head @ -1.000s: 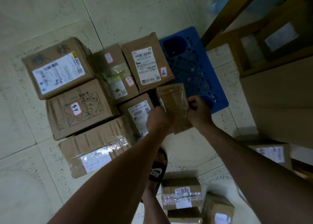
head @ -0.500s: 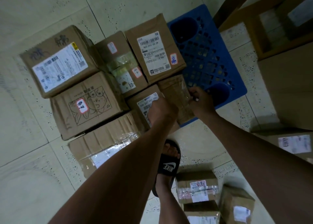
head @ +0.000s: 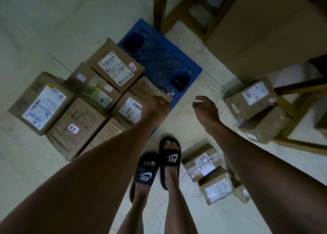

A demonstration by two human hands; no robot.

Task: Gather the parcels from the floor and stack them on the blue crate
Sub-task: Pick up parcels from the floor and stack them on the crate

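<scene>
From the head camera we look straight down at a pale tiled floor (head: pixel 53 21), where the blue crate (head: pixel 164 63) lies flat with most of its perforated top bare. A cluster of brown parcels covers its left part and the floor beside it: a labelled box (head: pixel 115 68) at the top, a box with greenish tape (head: pixel 93 86) beside it, a large labelled box (head: pixel 41 103) at far left, a box with a line drawing (head: pixel 77 125) below that, and a small labelled box (head: pixel 128 108) just left of our left wrist. A flat brown parcel (head: pixel 146 88) rests on the crate's near left edge, and our left hand (head: pixel 155 106) is at its lower corner, fingertips against the wrapping; we cannot tell whether they pinch it or only touch it. Our right hand (head: pixel 206 109) hangs in the air over the floor, just right of the crate, fingers loosely curled and holding nothing. More parcels wait on the floor: two stacked boxes (head: pixel 254 106) at right near a wooden frame (head: pixel 177 19), and two taped boxes (head: pixel 208 171) beside our black slides (head: pixel 159 168).
</scene>
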